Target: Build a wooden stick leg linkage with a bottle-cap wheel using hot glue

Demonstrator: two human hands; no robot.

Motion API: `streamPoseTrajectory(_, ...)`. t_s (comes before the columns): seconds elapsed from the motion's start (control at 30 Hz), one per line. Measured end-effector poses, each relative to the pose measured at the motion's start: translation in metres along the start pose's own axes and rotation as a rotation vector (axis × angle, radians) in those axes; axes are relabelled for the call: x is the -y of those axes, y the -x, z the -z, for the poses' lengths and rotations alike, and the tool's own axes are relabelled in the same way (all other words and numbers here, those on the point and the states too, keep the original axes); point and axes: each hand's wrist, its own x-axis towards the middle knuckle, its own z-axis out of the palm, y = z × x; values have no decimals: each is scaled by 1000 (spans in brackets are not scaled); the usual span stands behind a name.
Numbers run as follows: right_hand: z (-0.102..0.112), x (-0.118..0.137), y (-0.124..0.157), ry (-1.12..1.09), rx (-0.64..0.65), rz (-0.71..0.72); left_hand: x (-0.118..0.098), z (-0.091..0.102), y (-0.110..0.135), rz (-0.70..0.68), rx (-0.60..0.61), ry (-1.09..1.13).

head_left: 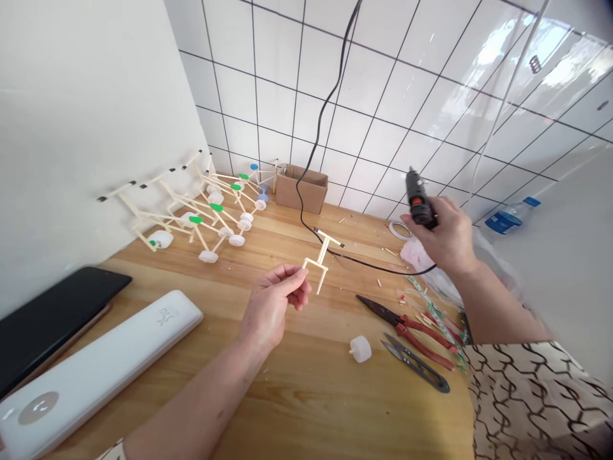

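Observation:
Between the thumb and fingers of my left hand (275, 297) is a small frame of pale wooden sticks (323, 255), forked at the near end, with a black-tipped crossbar at the far end. My right hand (450, 233) grips a black glue gun (417, 197), raised above the right side of the table with its nozzle pointing up and away. A white plastic wheel with a short stick (361, 349) lies on the wood in front of me. To its right are long-nose pliers with red handles (407, 326) and dark thread snips (416, 363).
Several finished-looking stick tricycles (205, 217) stand at the back left. A cardboard box (301, 188) sits by the tiled wall, with a black cable (318, 128) hanging past it. A white power bank (105, 370), a black phone (57, 313), a tape roll (400, 230) and a water bottle (510, 217) lie around.

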Motion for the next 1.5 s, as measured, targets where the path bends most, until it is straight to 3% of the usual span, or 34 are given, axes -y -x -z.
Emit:
streamPoseTrajectory(0.1, -30, -7, 6, 143, 142, 110, 0, -1, 0, -14, -5, -18)
streamPoseTrajectory(0.17, -48, -6, 14, 258, 327, 183, 0, -2, 0, -28, -8, -35)
streamPoseTrajectory(0.37, -88, 6, 29, 285, 491, 157, 6, 1, 3, -108, 13, -145)
streamPoseTrajectory(0.5, -105, 8, 27, 300, 569, 51, 11, 2, 7, -289, 44, -430)
streamPoseTrajectory(0.7, -121, 12, 17, 282, 687, -58, 20, 3, 11, -680, 97, -901)
streamPoseTrajectory(0.93, -131, 8, 10, 222, 762, -93, 32, 7, 9, -892, 131, -1377)
streamPoseTrajectory(1.1, -128, 11, 11, 185, 752, -79, 37, 7, 8, -975, 130, -1588)
streamPoseTrajectory(1.23, -109, 26, 14, 176, 667, -52, 38, 7, 9, -1023, 137, -1661)
streamPoseTrajectory(1.37, -71, 51, 30, 86, 563, 39, 36, 6, 11, -1011, 134, -1677)
streamPoseTrajectory(1.5, -22, 76, 63, -104, 451, 137, 35, 5, 12, -942, 112, -1569)
